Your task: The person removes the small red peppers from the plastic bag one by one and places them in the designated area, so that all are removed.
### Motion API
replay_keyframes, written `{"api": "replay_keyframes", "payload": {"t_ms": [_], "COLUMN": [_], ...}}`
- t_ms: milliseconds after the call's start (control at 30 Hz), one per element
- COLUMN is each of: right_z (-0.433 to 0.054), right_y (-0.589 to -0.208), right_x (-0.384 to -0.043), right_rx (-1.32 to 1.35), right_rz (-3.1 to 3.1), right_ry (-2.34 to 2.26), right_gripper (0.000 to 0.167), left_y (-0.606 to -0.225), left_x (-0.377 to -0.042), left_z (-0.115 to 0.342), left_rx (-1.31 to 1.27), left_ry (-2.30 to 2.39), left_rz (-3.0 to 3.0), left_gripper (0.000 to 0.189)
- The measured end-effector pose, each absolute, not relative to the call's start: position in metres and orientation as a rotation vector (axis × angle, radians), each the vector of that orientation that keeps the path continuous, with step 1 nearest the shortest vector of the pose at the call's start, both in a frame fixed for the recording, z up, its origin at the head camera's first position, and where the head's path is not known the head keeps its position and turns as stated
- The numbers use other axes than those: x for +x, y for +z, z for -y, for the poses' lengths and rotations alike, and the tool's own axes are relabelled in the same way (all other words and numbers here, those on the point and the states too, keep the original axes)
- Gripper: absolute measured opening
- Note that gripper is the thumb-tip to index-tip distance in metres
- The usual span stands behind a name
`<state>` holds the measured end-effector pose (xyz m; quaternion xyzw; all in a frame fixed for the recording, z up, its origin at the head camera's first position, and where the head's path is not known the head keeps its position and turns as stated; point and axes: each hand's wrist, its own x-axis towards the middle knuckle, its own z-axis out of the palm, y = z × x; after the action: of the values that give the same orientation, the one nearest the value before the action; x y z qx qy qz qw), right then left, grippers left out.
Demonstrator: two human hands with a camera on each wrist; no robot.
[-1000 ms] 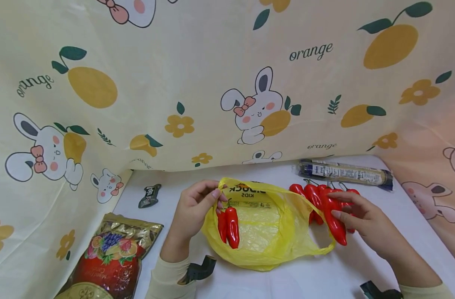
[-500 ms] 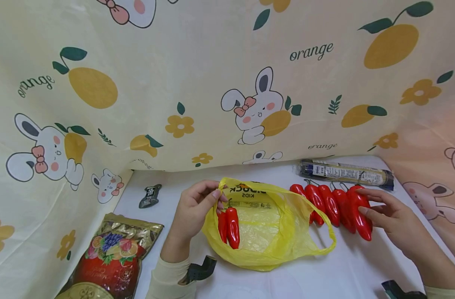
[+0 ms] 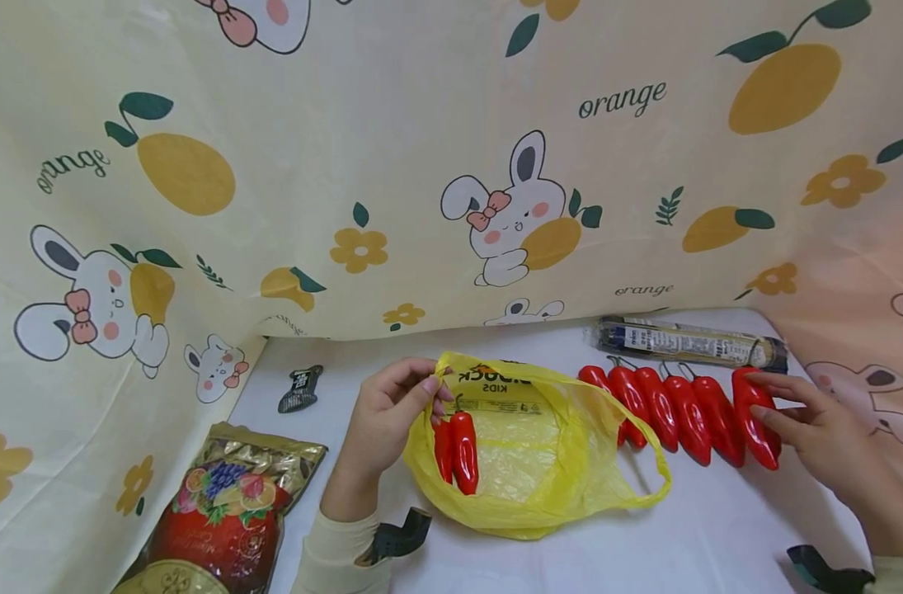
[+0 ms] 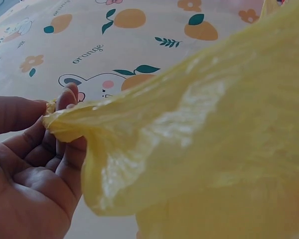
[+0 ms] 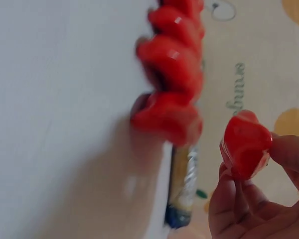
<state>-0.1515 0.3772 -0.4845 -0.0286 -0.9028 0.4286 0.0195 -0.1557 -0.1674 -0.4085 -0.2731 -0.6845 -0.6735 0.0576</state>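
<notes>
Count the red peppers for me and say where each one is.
8 in view: two red peppers in the yellow bag, five more in a row right of it, and one held in the right hand. The bag may hide others.

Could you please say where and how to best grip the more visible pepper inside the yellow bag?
Probably across the middle of the more visible pepper, from above and right: it is slender, the other pepper crowds its left, and the left hand holds the yellow bag there.
</notes>
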Motion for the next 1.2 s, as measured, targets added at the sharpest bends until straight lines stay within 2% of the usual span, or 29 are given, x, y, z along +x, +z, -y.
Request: {"api": "replay_keyframes", "payload": {"t_ms": [533,700,967,1200], "right_z": [-0.407,-0.403,-0.400,-0.403], "right_y": [-0.514,-0.511,-0.511,-0.511], "right_x": [-0.166,-0.169,-0.171,-0.170], "right_rx": [-0.166,-0.154,-0.133,-0.163], "right_rz": [2.982,3.017,3.006,2.968], "right_ry": [1.309,1.336,1.341,1.380], "right_gripper": [0.062,0.067,0.062,0.066], "left_y": [-0.408,-0.408,-0.410,-0.409], "left_x": [-0.156,-0.156,-0.156,-0.156], "left_z": [0.168,0.168,0.168,0.169], "left_rx": [-0.821,-0.820,-0.829,-0.816], "left_ry": [-2.042,-2.040,-2.046,-2.046], "left_rz": [2.079,2.079,2.066,2.073], "left_gripper": [0.016,0.017,0.016,0.017]}}
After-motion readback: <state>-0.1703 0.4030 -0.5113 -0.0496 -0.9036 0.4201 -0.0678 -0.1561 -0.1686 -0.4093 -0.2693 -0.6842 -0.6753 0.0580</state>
